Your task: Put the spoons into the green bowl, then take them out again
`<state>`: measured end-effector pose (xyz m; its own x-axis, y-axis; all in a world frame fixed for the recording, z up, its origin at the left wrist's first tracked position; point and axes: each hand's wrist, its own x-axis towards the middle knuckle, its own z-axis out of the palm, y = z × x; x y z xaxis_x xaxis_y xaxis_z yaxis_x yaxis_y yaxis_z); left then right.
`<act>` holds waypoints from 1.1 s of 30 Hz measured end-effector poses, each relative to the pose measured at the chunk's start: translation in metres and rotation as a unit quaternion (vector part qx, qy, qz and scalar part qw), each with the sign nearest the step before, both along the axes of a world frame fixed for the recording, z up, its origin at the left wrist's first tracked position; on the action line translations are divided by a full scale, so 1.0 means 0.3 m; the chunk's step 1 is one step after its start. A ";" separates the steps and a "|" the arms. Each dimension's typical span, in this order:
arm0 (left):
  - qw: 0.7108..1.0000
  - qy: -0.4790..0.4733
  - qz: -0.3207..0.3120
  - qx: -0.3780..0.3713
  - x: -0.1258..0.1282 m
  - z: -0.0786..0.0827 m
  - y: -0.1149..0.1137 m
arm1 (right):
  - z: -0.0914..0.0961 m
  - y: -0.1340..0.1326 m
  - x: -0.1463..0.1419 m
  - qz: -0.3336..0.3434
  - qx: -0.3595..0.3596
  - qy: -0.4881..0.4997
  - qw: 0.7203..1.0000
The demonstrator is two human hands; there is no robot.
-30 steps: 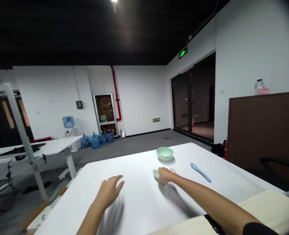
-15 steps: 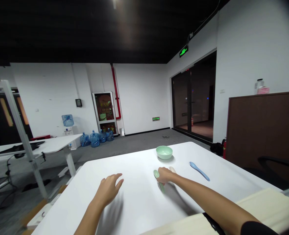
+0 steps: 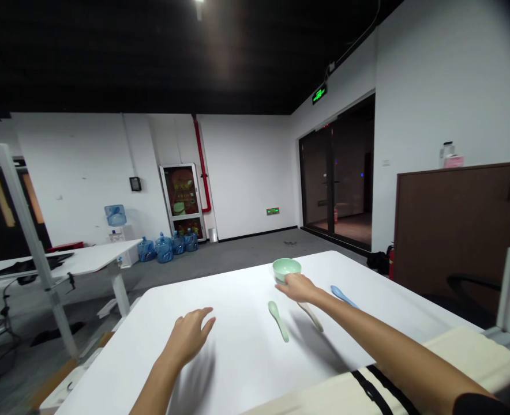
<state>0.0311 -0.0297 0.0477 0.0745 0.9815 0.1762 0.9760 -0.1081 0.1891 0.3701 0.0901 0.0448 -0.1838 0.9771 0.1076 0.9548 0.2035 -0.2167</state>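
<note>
**Right hand (image 3: 298, 288) at the bowl (image 3: 286, 268)**

The white table (image 3: 237, 360) filled the lower foreground. Left of the table stood a second white desk (image 3: 86, 256), and beyond that desk a water dispenser (image 3: 115, 215) and a row of blue water jugs (image 3: 164, 249) stood on the grey carpet. Farther past the table were a glass-fronted cabinet (image 3: 181, 202), a red pipe (image 3: 202, 164) and glass doors (image 3: 330, 178). Right of the table stood a fire extinguisher (image 3: 391, 262) and a dark brown cabinet (image 3: 454, 230), with a bottle (image 3: 447, 154) on top.

On the table, the left hand (image 3: 188, 337) hung palm-down above the surface, relaxed and open, holding nothing. The green spoon (image 3: 278, 320) lay to its right, apart from it, and the pale green bowl sat near the table's far edge. The right arm stretched forward, its fingers extended against the bowl's near side. I could not tell whether they gripped it. The cream spoon (image 3: 311, 316) lay partly under the right wrist, and the blue spoon (image 3: 341, 295) lay just beyond the forearm, partly hidden.

The green exit sign (image 3: 319, 94) above the doors was too small to read.
</note>
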 end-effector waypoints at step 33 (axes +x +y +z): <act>1.000 0.007 0.006 0.001 0.017 0.017 -0.011 | -0.156 -0.114 0.317 0.042 -0.033 0.058 0.997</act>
<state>0.0363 -0.0330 0.0527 0.0654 0.9821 0.1766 0.9799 -0.0967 0.1748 0.4652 0.0560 -0.0020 -0.2561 0.9642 0.0693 0.9024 0.2642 -0.3404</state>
